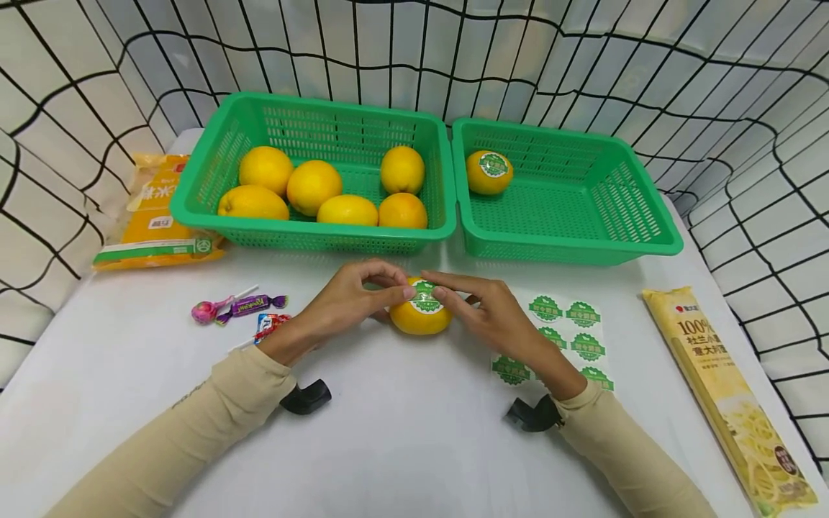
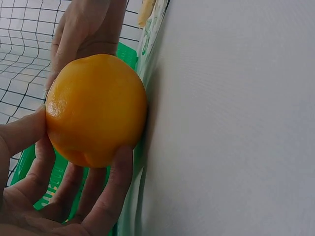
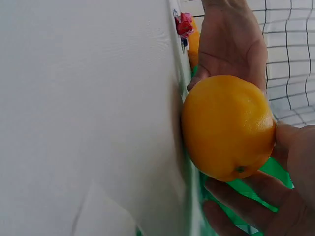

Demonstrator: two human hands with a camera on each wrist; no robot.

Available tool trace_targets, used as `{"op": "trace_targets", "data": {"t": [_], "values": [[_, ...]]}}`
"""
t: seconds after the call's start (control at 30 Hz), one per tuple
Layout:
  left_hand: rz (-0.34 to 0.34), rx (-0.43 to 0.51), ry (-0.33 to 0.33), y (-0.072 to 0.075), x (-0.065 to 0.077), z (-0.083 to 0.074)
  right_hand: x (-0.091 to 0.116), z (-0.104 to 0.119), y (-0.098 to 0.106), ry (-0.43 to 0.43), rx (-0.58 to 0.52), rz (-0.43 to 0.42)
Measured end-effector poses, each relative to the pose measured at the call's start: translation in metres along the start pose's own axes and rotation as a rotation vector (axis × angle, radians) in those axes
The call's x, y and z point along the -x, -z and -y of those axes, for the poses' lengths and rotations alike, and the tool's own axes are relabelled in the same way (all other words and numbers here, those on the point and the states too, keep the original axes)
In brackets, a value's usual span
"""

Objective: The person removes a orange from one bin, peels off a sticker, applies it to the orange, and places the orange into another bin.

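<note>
On the white table in the head view, an orange stands between both hands, a round green-and-white sticker on its top. My left hand holds its left side, thumb on top by the sticker's edge and fingers spread around the fruit, as the left wrist view shows on the orange. My right hand grips the other side, its thumb at the sticker's right edge and index finger along the far side. In the right wrist view the orange's bare lower skin faces me; the sticker is hidden there.
Behind, a green basket holds several oranges; the right basket holds one stickered orange. A sticker sheet lies partly under the right forearm. Candies, an orange bag and a noodle pack lie around. Black wire mesh surrounds the table.
</note>
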State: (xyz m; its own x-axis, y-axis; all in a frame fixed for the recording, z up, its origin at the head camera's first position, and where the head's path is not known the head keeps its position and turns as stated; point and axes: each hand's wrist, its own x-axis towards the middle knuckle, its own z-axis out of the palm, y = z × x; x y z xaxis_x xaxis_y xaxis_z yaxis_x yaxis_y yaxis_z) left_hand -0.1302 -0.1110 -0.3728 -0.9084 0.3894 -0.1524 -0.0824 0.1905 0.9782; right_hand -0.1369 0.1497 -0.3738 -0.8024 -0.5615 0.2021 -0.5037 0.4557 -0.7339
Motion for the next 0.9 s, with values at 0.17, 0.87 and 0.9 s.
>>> {"op": "trace_targets", "data": {"t": [0.17,0.87,0.9], "values": [[-0.001,0.009,0.002,0.001,0.0,0.001,-0.002,-0.007,-0.003,-0.063,-0.1,0.019],[-0.006,0.039,0.0,0.0,0.0,0.002,0.002,0.008,-0.003,0.078,0.147,-0.149],[-0.006,0.037,-0.004,0.0,0.0,0.002,0.002,0.01,-0.004,0.057,0.175,-0.106]]}}
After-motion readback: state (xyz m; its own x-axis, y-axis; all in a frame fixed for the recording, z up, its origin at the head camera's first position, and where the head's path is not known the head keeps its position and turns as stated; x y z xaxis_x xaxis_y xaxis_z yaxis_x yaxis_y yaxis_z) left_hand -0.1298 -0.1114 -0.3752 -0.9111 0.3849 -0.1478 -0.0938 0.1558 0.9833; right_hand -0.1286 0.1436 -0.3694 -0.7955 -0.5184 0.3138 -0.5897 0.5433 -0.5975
